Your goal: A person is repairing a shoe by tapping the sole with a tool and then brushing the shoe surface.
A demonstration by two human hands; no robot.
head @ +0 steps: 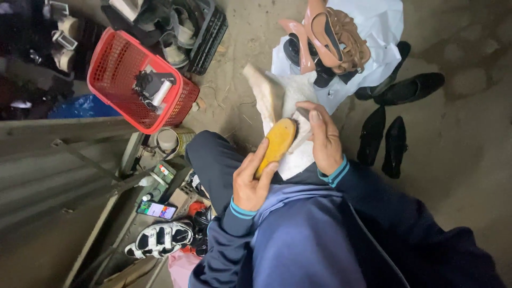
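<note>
While the left hand (250,184) clamps the yellow shoe sole (276,145) lying diagonally toward upper right, the right hand (324,140) presses a white cloth (303,130), fingers together, against its tip.

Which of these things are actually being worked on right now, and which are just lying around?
In hand:
left hand holding the yellow shoe sole
right hand pressing a white cloth on it

Lying about:
red basket
black crate
black flat shoes
brown high heels
phone
white sandal
</note>
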